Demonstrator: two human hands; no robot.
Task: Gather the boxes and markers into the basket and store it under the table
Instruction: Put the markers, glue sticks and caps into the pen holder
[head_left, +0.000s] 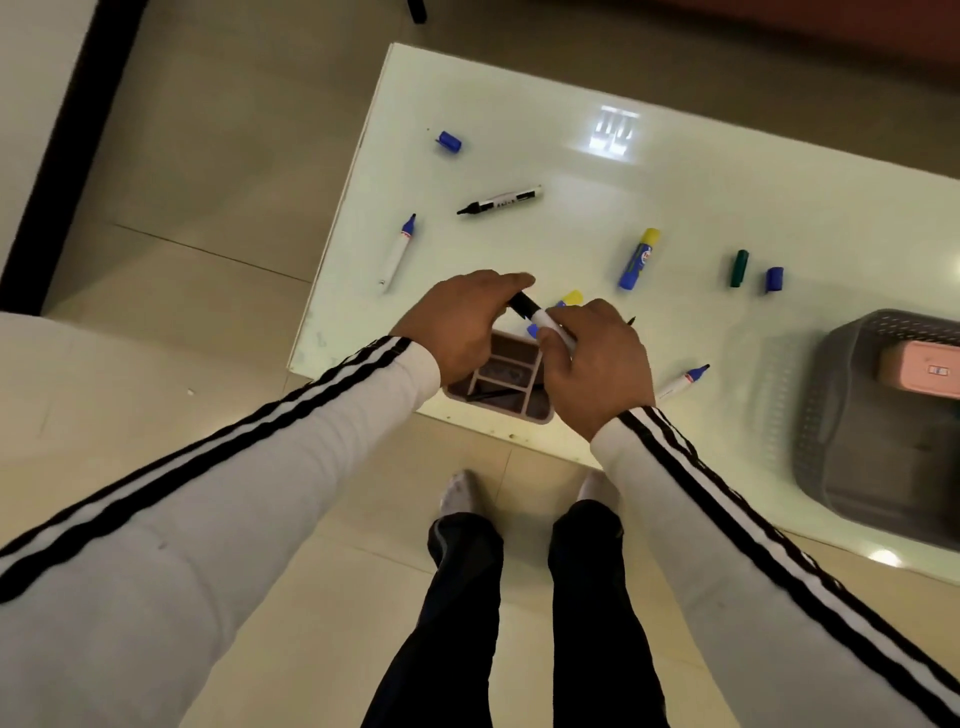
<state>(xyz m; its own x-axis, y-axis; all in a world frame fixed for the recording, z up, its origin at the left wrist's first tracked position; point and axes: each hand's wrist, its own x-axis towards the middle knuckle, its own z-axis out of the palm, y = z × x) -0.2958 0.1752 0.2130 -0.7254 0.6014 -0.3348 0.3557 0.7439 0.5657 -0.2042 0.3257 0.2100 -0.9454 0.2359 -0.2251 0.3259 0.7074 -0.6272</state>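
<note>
Dim, warm overhead light glares off the glossy table (675, 208); wide-angle bending at soft edges.

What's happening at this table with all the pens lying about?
A person stands at a white table holding one black-capped marker in both hands, the left hand on the cap end and the right hand on the barrel, above an open pink compartment box. Other markers and loose caps lie scattered. A grey basket at the right already holds a pink box.
</note>
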